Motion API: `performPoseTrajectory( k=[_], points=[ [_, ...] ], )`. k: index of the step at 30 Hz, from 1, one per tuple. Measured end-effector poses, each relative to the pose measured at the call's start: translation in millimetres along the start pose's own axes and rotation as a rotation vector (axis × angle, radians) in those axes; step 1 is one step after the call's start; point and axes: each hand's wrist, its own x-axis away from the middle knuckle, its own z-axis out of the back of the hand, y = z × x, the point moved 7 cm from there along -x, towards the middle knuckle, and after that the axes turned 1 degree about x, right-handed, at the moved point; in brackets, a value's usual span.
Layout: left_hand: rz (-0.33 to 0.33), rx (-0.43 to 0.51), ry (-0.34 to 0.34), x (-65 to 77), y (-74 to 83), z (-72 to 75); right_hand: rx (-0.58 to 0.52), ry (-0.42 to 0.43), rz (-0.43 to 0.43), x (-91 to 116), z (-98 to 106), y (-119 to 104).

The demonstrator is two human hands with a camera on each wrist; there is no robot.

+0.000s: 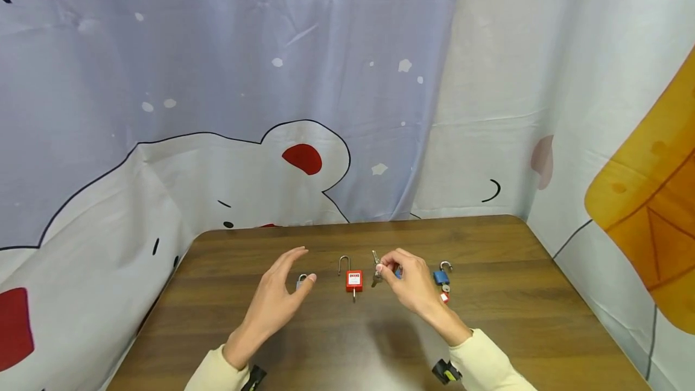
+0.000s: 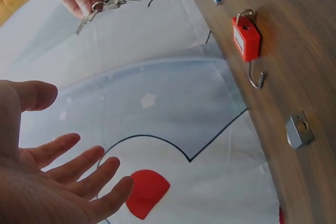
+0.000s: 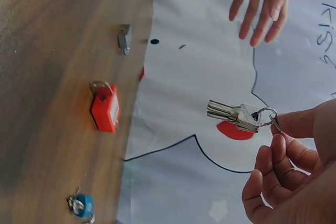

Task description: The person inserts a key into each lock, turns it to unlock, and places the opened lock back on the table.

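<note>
My right hand [image 1: 407,276] pinches a ring of several silver keys [image 3: 239,116] between thumb and forefinger, raised over the table. The keys hang together from the ring, pointing away from the fingertips in the right wrist view. My left hand [image 1: 279,291] holds nothing; its fingers are spread with the thumb apart. Partly behind that thumb in the head view is a small grey padlock [image 2: 300,129]. Between the hands lies a red padlock [image 1: 354,280] with a white label, its shackle swung out and a metal piece sticking from its lower end.
To the right lies a blue padlock [image 1: 441,277] with its shackle open, beside a small red-and-white piece [image 1: 444,297]. Another blue item [image 1: 399,272] is mostly hidden behind my right hand. The brown wooden table [image 1: 488,318] ends at a printed curtain [image 1: 380,107].
</note>
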Motion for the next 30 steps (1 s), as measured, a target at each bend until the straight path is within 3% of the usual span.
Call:
performPoseTrajectory(
  k=[10,17,30],
  points=[
    [-0.079,0.009,0.041,-5.3,22.8,-3.0,-0.040,0.014,0.049,0.2,16.3,-11.1],
    [-0.179,0.094,0.052,-13.8,54.1,-8.7,-0.082,0.038,0.092,3.1,28.6,-26.8],
    [-0.293,0.257,0.076,-24.9,100.5,-10.2,-0.127,0.072,0.210,10.2,54.6,-59.4]
  ],
)
